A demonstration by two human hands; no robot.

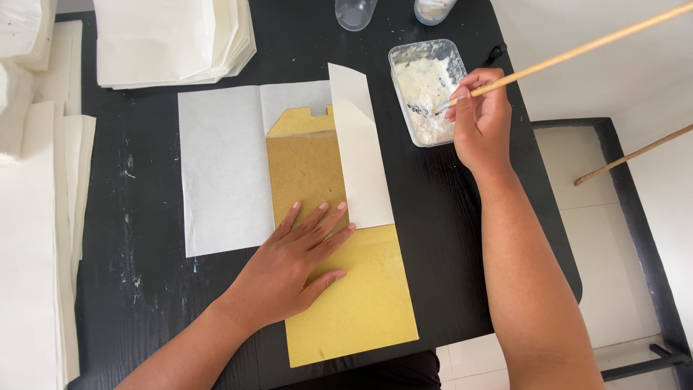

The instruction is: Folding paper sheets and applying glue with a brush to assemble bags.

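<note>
Looks like a small paper-craft workshop, maybe home-run: black work table (447, 217) w/ glue smears, stacks of white paper (173, 40) at top and left, a tub of white paste (426, 90), a cardboard template (346, 289), tiled floor (613, 238).

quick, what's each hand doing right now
Left hand: open, flat on the yellow board.
Right hand: closed on the brush stick, tip in the paste tub.
</note>
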